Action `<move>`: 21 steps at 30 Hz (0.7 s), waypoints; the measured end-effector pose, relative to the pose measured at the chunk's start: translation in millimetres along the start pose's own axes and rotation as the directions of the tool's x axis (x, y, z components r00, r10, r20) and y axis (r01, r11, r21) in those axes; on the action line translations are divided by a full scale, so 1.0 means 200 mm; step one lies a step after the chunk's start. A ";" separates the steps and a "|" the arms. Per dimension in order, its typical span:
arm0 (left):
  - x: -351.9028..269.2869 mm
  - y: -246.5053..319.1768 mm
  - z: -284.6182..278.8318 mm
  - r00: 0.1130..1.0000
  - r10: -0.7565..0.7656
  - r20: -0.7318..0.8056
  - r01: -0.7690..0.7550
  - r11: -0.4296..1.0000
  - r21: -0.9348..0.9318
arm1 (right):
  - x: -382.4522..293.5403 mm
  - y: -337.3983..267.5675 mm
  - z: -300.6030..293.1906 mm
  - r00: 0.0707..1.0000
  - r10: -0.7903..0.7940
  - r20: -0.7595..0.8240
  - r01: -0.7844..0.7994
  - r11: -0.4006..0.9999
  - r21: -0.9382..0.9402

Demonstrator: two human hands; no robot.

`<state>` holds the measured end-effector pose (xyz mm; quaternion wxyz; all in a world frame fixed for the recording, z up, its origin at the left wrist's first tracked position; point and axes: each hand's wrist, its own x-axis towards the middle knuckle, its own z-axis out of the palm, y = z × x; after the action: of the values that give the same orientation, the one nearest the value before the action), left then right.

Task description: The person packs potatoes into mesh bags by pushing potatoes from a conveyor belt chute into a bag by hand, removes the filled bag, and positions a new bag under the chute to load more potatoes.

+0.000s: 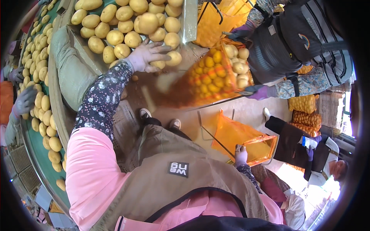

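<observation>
My left hand [149,56], in a thin pale glove, rests with spread fingers over potatoes [174,58] at the lower end of a metal-sided chute [189,24]. It grasps none of them. More yellow-skinned potatoes [124,31] lie loose in the chute beyond it. Over to the right, my right hand [241,154] is closed on the rim of an orange mesh bag [237,131]. That bag hangs by a thin metal frame [215,138], its mouth spread wide, and no potatoes show inside.
A co-worker's gloved hands [257,91] hold a blurred mesh bag full of potatoes [211,72]. Another orange bag [209,26] hangs behind. A green conveyor [33,138] carries potatoes at left, with a person's gloved hand [25,99] over it. Filled sacks [303,104] are stacked at right near another person [289,138].
</observation>
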<state>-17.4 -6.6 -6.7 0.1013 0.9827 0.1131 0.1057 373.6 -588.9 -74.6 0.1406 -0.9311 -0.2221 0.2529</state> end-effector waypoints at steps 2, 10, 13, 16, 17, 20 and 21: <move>-0.01 0.00 -0.01 0.999 0.020 -0.046 -0.021 1.000 -0.012 | 0.15 -0.11 0.08 1.000 -0.016 -0.025 0.017 0.999 0.032; 0.05 0.07 -0.06 0.986 -0.122 0.114 0.158 0.904 -0.397 | 0.45 -0.80 0.29 0.878 0.151 0.453 -0.393 0.768 0.505; 0.04 0.05 -0.02 0.995 -0.083 0.061 0.098 0.934 -0.342 | 0.55 -0.95 0.32 0.874 0.116 0.472 -0.385 0.757 0.528; 0.05 0.04 -0.01 0.993 -0.077 0.086 0.108 0.887 -0.448 | 0.67 -1.09 0.39 0.864 0.159 0.477 -0.433 0.717 0.546; 0.05 0.04 -0.01 0.995 -0.071 0.076 0.097 0.905 -0.415 | 0.69 -1.13 0.44 0.876 0.124 0.466 -0.389 0.752 0.531; 0.03 0.03 -0.01 0.997 -0.057 0.047 0.070 0.928 -0.365 | 0.70 -1.35 0.54 0.871 0.098 0.482 -0.361 0.792 0.492; 0.03 0.02 -0.02 0.999 -0.035 0.028 0.043 0.935 -0.352 | 0.70 -1.42 0.57 0.857 0.115 0.502 -0.383 0.793 0.473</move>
<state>-10.8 -8.7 -0.2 0.2789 0.9473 0.1106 0.1119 323.4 -258.4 -120.9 0.3152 -0.7861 -0.0364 0.5305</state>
